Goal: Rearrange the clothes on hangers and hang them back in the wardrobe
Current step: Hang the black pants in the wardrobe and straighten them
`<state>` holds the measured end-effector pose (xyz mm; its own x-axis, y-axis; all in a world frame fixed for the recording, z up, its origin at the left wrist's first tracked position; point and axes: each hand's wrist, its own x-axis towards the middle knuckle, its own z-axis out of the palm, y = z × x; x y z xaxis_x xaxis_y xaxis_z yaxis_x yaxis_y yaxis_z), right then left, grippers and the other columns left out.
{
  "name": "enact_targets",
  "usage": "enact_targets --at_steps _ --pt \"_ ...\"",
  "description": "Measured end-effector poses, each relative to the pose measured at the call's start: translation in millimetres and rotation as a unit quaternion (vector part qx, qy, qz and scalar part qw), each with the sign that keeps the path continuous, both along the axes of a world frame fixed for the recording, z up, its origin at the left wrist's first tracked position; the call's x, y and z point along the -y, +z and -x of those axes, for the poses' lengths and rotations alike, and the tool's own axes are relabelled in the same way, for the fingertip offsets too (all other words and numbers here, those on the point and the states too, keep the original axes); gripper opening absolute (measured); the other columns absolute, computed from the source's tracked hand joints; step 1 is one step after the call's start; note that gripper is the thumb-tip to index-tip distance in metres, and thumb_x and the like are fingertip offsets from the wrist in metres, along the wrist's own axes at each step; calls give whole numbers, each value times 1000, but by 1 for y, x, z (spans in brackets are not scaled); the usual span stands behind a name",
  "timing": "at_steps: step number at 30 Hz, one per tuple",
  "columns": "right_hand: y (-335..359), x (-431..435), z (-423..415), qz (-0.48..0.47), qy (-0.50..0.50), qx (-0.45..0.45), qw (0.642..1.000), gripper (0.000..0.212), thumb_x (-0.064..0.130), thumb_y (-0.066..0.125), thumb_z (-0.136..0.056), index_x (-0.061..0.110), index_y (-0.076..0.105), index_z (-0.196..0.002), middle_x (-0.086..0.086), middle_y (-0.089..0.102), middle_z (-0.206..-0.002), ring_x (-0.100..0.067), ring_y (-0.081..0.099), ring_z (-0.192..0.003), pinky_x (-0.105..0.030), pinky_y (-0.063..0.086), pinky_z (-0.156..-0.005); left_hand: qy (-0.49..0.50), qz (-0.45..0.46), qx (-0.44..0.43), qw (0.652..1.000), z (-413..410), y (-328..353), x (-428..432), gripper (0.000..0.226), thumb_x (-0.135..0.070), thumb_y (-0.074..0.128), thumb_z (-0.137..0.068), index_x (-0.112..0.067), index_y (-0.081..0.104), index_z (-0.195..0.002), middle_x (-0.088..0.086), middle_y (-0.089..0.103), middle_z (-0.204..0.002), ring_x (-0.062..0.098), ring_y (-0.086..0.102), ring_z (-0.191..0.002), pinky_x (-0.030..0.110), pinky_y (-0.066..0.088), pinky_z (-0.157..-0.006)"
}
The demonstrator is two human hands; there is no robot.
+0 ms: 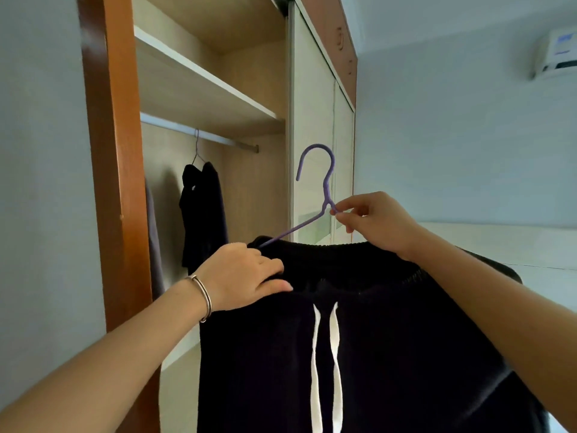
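A dark garment with two white drawstrings [324, 364] hangs from a purple hanger [324, 185], held up in front of an open wardrobe [115, 151]. The right hand [379, 225] pinches the hanger just below its hook, fingertips closed on the junction. The left hand [246, 273], with a silver bangle [203, 296] on the wrist, grips the garment's waistband at its left edge, where the hanger's arm slips into the fabric. Inside the wardrobe, behind and to the left, another dark garment [203, 214] hangs on a thin hanger from a metal rail [199, 132], beneath a shelf [203, 76]. An air conditioner [555, 54] sits high on the right wall.
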<state>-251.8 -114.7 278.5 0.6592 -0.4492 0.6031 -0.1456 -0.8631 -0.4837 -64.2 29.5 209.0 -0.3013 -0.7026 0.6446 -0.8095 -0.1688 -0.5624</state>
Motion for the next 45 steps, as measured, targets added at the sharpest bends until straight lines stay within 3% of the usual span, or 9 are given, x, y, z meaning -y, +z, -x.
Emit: enact_targets --at_steps 6,10,13,18,23,29,38,41,45 --pt "15 9 -44 19 -42 -6 999 25 24 50 -94 17 66 -112 2 64 -73 -9 52 -64 -12 36 -58 76 2 -7 997 -66 12 9 71 -64 8 -87 -26 63 -62 -14 65 -62 10 64 -76 26 30 -79" --pt "17 10 -65 10 -39 -33 999 23 23 50 -94 18 65 -111 2 63 -73 -14 56 -74 -10 37 -64 80 40 -194 977 -92 24 23 54 -66 30 -81 -23 62 -86 -9 63 -89 10 52 -103 30 28 -96" --pt "15 15 -79 -14 -42 -25 999 24 23 51 -93 18 66 -111 -1 66 -77 -13 56 -74 -10 37 -65 24 143 -253 956 -104 19 36 37 -51 56 -80 -16 64 -88 -2 64 -93 19 55 -102 33 37 -88" --pt "15 26 -95 -61 -41 26 997 20 23 54 -92 20 68 -106 1 62 -70 -11 52 -68 -15 42 -64 11 112 -492 863 -121 9 58 57 -57 33 -86 -14 50 -119 5 60 -113 26 58 -106 40 45 -94" --pt "14 40 -118 -77 -19 41 996 20 20 54 -92 18 68 -105 1 60 -69 -10 51 -67 -14 41 -64 2 189 -457 869 -143 1 82 60 -54 21 -87 -6 57 -86 10 62 -79 32 61 -80 41 48 -78" --pt "7 81 -168 -81 31 36 996 18 22 55 -91 22 70 -101 1 61 -68 -9 52 -67 -18 40 -67 132 156 -511 835 -191 18 105 69 -46 13 -97 -1 65 -93 18 64 -96 35 58 -96 39 43 -85" --pt "27 164 -279 -110 132 22 985 11 19 59 -89 19 68 -95 1 62 -67 5 48 -37 -9 37 -45 44 99 -374 921 -231 58 172 56 -60 31 -85 -13 59 -78 4 57 -58 19 54 -54 35 43 -53" --pt "39 178 -310 -108 198 2 974 10 18 59 -89 19 69 -91 0 64 -68 1 47 -41 -11 38 -45 46 143 -337 930 -256 68 184 36 -49 39 -90 -28 46 -62 -4 39 -42 11 43 -41 19 29 -43" --pt "62 200 -335 -85 310 -79 944 14 28 60 -87 24 67 -98 5 70 -79 -7 61 -61 -17 51 -60 18 203 -336 920 -291 74 188 39 -60 41 -84 -31 42 -57 -4 39 -39 12 46 -49 22 31 -45"
